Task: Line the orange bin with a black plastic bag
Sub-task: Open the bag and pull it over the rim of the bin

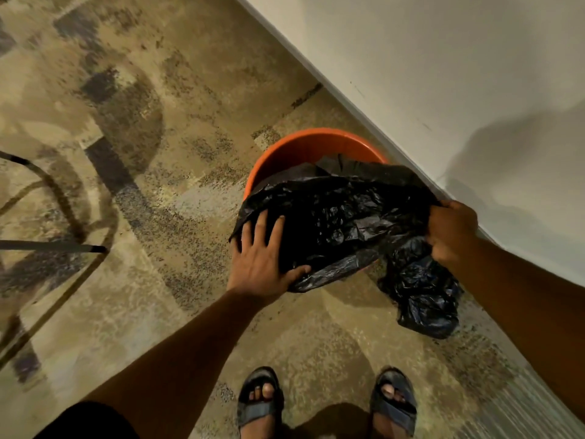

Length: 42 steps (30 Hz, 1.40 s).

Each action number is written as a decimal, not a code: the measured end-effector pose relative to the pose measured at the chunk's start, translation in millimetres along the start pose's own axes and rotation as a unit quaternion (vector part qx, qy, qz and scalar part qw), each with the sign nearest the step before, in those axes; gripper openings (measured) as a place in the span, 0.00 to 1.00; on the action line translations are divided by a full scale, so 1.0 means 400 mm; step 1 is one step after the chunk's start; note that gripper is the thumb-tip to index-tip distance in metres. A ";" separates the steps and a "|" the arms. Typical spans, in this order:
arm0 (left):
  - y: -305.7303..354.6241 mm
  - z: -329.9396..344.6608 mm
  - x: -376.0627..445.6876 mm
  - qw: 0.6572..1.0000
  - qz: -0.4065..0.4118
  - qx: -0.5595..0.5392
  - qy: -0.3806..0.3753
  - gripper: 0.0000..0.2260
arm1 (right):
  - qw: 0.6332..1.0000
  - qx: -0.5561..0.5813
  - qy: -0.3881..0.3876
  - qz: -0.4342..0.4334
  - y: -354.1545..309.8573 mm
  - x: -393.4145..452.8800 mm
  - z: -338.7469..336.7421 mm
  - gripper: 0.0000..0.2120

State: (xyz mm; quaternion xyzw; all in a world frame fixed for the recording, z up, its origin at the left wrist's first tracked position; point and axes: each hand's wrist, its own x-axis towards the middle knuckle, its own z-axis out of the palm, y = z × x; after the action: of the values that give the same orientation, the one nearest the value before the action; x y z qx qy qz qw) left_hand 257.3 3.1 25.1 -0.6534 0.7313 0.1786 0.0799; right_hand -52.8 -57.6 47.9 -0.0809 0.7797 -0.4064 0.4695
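An orange bin (pixel 304 147) stands on the carpet against the wall. A crumpled black plastic bag (pixel 345 213) lies across its near half and hides the near rim; the far inner wall of the bin shows orange. My left hand (pixel 262 258) presses on the bag's left edge, fingers spread on top and thumb hooked under the plastic. My right hand (pixel 449 229) is closed around a bunch of the bag at the right side. A loose part of the bag (pixel 424 299) hangs down below that hand, outside the bin.
A white wall (pixel 443 74) runs diagonally just behind and right of the bin. Patterned beige carpet (pixel 158 122) covers the floor. Thin dark metal legs (pixel 57 245) of some furniture stand at the left. My sandalled feet (pixel 326 403) are close in front of the bin.
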 end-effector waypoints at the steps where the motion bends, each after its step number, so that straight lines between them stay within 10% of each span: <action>1: -0.006 0.005 0.002 1.000 -0.011 -0.016 -0.007 0.50 | 1.000 0.021 -0.001 0.016 0.007 0.007 0.004 0.11; 9: -0.026 0.025 -0.021 0.999 -0.006 -0.022 -0.037 0.55 | 0.989 -0.076 -0.036 -0.122 0.036 -0.005 0.064 0.20; 15: 0.029 0.036 -0.019 0.976 -0.174 -0.134 -0.006 0.54 | 0.857 -0.350 -0.094 -0.366 0.144 -0.026 0.036 0.42; 25: 0.008 0.112 0.000 0.897 -0.254 -0.361 0.016 0.39 | 0.984 0.027 -0.123 -0.126 0.165 0.015 0.045 0.21; 28: -0.017 0.108 0.003 0.874 -0.300 -0.372 0.092 0.22 | 0.982 -0.066 -0.092 -0.151 0.173 0.032 0.033 0.19; 31: -0.035 0.053 0.018 0.834 -0.290 -0.416 0.219 0.07 | 0.934 -0.238 -0.005 -0.265 0.170 0.048 0.016 0.12; 37: -0.024 -0.019 0.062 0.973 0.039 -0.175 0.147 0.15 | 0.760 -0.438 -0.044 -0.478 0.122 0.043 0.029 0.17; 42: -0.030 -0.047 0.145 0.987 0.102 -0.011 0.126 0.23 | 0.670 -0.565 -0.023 -0.481 0.088 0.044 0.074 0.28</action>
State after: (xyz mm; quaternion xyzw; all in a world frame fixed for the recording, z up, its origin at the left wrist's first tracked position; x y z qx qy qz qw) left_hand 263.4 -58.6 20.2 -0.5932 0.7966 0.1100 -0.0390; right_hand -29.7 -60.0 4.5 -0.7039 0.7022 -0.0559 0.0906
